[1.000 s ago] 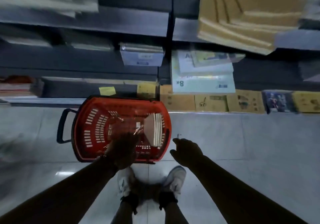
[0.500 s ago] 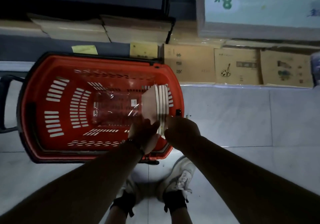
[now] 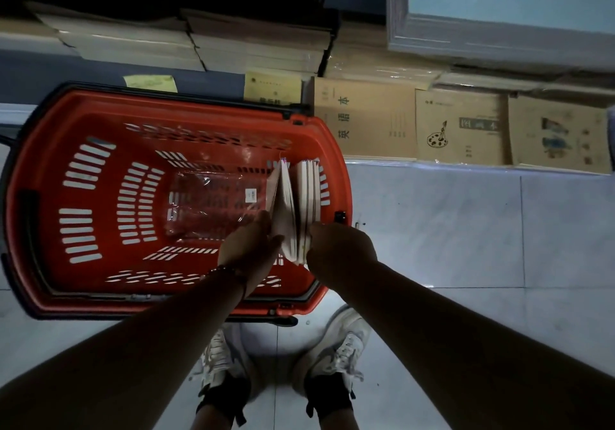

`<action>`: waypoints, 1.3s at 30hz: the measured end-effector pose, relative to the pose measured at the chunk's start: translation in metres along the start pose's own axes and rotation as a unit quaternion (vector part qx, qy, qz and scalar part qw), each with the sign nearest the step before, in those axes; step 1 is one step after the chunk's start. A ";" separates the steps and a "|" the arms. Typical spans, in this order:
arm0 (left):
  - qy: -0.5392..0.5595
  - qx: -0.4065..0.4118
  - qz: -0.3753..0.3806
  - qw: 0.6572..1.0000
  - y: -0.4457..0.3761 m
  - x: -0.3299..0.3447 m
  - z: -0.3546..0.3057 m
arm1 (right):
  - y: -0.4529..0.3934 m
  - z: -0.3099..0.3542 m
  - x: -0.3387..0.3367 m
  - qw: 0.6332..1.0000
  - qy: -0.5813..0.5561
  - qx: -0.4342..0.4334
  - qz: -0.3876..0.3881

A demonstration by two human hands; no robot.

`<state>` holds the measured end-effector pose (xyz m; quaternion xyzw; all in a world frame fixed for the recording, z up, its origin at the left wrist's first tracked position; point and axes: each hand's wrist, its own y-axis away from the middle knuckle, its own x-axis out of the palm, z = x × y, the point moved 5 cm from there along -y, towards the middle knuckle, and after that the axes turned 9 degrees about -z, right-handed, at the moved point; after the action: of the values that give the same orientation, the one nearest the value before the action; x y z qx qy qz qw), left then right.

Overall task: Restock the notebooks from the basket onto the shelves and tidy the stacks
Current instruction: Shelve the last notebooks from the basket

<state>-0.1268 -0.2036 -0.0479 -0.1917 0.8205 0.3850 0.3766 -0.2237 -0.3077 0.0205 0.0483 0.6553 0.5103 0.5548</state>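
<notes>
A red plastic basket [image 3: 50,176] sits on the tiled floor in front of the shelves. At its right end several thin notebooks [image 3: 293,203] stand on edge, their pages fanned slightly apart. My left hand [image 3: 249,250] grips the stack from its left side, thumb against the near edge. From the right side my right hand [image 3: 339,250] grips the same stack, fingers curled over it. An empty clear plastic wrapper [image 3: 213,203] lies on the basket's bottom.
Brown kraft-cover notebooks [image 3: 366,120] line the bottom shelf to the right of the basket. Pale stacks [image 3: 259,46] fill the shelf above, with a large pad marked 8K [image 3: 499,3] at upper right. My shoes [image 3: 342,349] stand just behind the basket.
The view has dropped closer to the basket. Both hands went down into its right end and closed on the standing notebooks, which now fan open a little.
</notes>
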 end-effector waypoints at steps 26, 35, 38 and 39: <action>0.246 -0.002 0.123 0.961 0.006 0.023 0.027 | -0.071 0.042 0.052 0.943 -0.232 0.219 -0.091; 0.209 -0.105 0.025 0.972 -0.001 -0.037 0.062 | -0.031 0.021 -0.026 0.982 -0.179 -0.018 -0.063; 0.188 -0.090 -0.006 0.978 0.003 -0.077 0.068 | -0.003 0.005 -0.066 0.961 -0.277 -0.009 -0.006; 0.188 -0.075 -0.014 0.979 0.006 -0.094 0.066 | 0.007 0.000 -0.081 0.951 -0.308 -0.002 0.013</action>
<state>-0.0394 -0.1462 -0.0007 -0.2997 0.8427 0.3973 0.2056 -0.1964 -0.3548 0.0807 0.2110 0.4507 0.4791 0.7230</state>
